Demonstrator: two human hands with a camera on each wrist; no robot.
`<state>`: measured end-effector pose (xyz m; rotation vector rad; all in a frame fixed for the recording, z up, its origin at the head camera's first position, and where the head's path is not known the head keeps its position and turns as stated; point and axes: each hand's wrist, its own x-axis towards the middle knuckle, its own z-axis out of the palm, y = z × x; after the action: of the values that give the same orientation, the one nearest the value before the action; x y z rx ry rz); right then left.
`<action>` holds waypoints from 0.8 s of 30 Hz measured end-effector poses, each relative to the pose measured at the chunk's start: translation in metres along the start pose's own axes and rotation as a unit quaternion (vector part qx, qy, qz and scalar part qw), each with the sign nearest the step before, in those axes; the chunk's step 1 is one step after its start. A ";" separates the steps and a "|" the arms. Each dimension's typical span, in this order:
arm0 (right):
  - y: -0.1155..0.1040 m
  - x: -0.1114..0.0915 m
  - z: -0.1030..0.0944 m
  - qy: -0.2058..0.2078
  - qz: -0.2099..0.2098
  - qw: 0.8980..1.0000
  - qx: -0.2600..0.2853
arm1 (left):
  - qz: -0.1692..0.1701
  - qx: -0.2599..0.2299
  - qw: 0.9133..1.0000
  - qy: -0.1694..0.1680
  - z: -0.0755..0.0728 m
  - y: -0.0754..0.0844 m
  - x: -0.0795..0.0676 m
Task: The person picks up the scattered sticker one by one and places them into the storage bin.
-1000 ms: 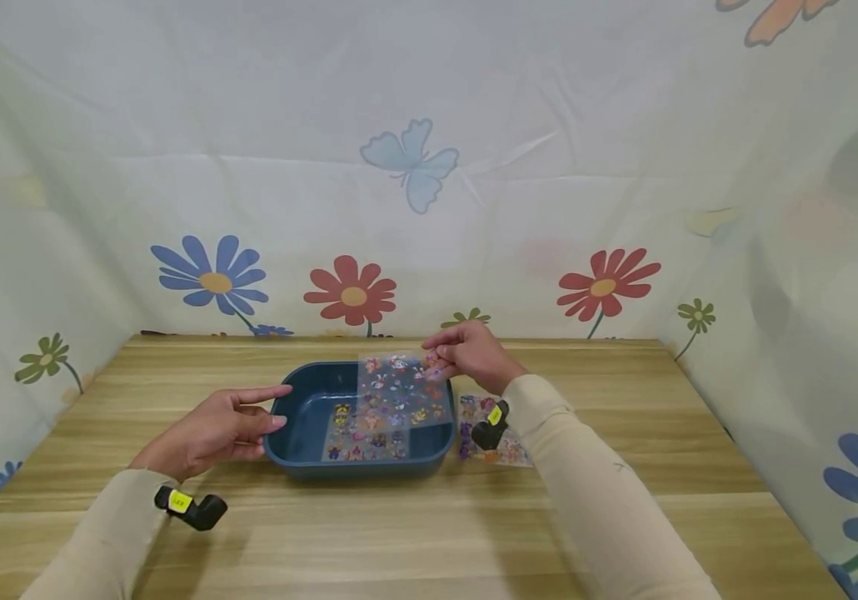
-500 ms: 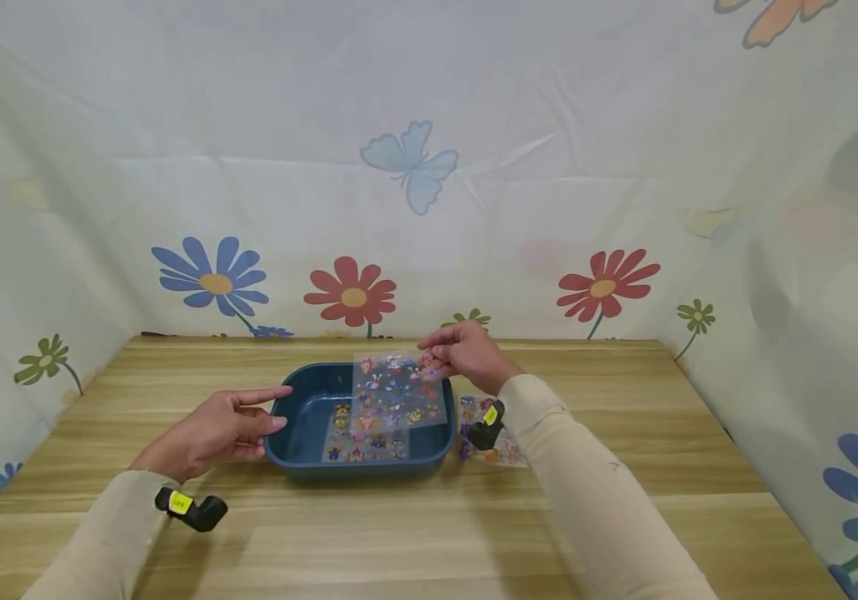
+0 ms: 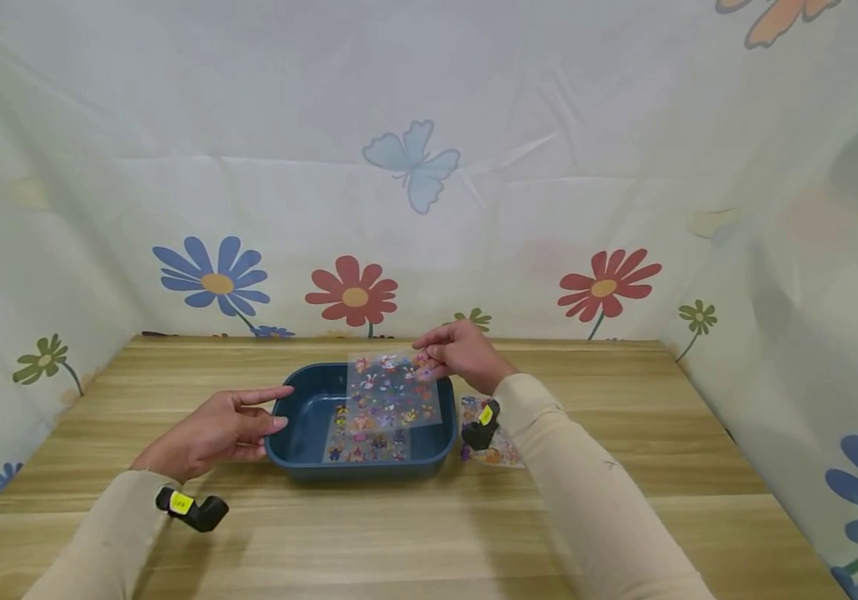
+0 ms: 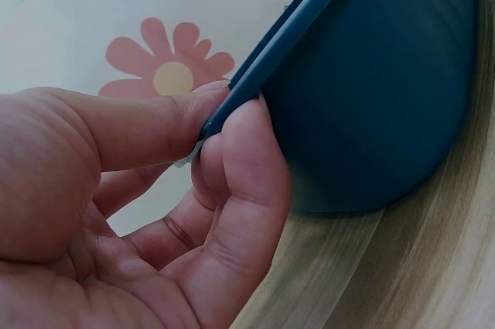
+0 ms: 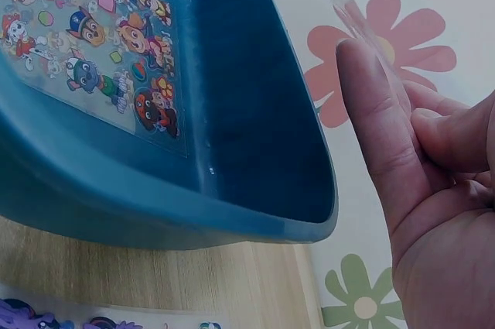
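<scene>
A dark blue basin (image 3: pixel 369 472) stands on the wood-grain table. At its left end my left hand (image 3: pixel 219 429) pinches the rim between thumb and fingers, plain in the left wrist view, where the rim (image 4: pixel 267 58) runs between them. Over the basin's right half, my right hand (image 3: pixel 466 354) pinches a clear sticker sheet (image 3: pixel 391 392) by its upper right corner. The sheet hangs tilted, its colourful cartoon figures facing me. Beneath it another sticker sheet (image 3: pixel 365 447) with cartoon dogs lies on the basin floor, partly covered from the head view; the right wrist view shows this dog sheet (image 5: pixel 93 42) inside.
To the right of the basin, a further sticker sheet (image 3: pixel 500 450) lies on the table (image 3: pixel 339 542), partly hidden by my right wrist and its black camera mount (image 3: pixel 481 425). A flower-printed cloth (image 3: pixel 414 250) hangs behind and at both sides.
My right hand has moved slightly left, carrying the sticker sheet a little further over the middle of the basin. The left hand and basin have stayed in place.
</scene>
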<state>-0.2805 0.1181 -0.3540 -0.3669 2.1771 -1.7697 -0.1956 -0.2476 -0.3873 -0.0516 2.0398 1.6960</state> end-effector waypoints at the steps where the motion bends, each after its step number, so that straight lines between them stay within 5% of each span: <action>1: 0.000 0.000 0.000 0.000 -0.002 1.000 0.001 | -0.002 -0.003 1.000 0.002 0.000 0.000 0.000; 24: -0.007 0.005 0.008 -0.007 0.005 1.000 -0.001 | -0.009 0.000 1.000 0.013 0.001 -0.002 0.000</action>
<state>-0.2819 0.1072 -0.3497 -0.3684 2.1679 -1.7546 -0.1952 -0.2470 -0.3891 -0.0923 2.0510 1.6926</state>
